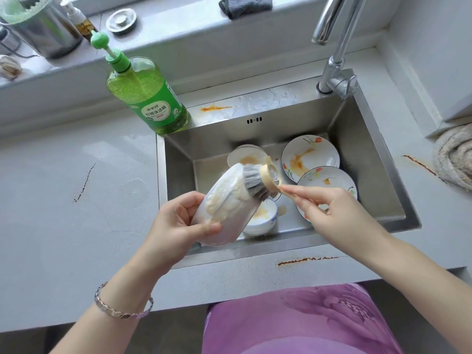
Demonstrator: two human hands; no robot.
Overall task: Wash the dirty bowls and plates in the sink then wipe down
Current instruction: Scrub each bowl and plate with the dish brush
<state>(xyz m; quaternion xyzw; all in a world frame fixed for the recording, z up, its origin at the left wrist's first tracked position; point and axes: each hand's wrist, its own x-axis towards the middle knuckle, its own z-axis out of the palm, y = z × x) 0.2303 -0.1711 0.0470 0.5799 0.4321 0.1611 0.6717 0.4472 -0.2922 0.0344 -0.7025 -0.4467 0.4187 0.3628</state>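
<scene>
My left hand (pixel 184 221) grips a white bowl (pixel 224 208), tilted on its side above the sink's front left and smeared with yellowish foam. My right hand (pixel 329 215) holds the wooden handle of a round dish brush (pixel 258 178), whose grey bristles press against the bowl. Below in the steel sink (pixel 370 159) lie two flowered plates with orange stains, one at the back (pixel 310 157) and one nearer (pixel 329 178). A blue-rimmed bowl (pixel 263 218) sits under the held bowl, and another stained bowl (pixel 246 155) lies behind.
A green dish-soap pump bottle (pixel 148 95) stands at the sink's back left corner. The faucet (pixel 337 47) rises at the back right. A grey cloth (pixel 245 5) lies on the sill, a beige rag (pixel 454 159) on the right counter. Orange-brown streaks (pixel 306 260) mark the counter.
</scene>
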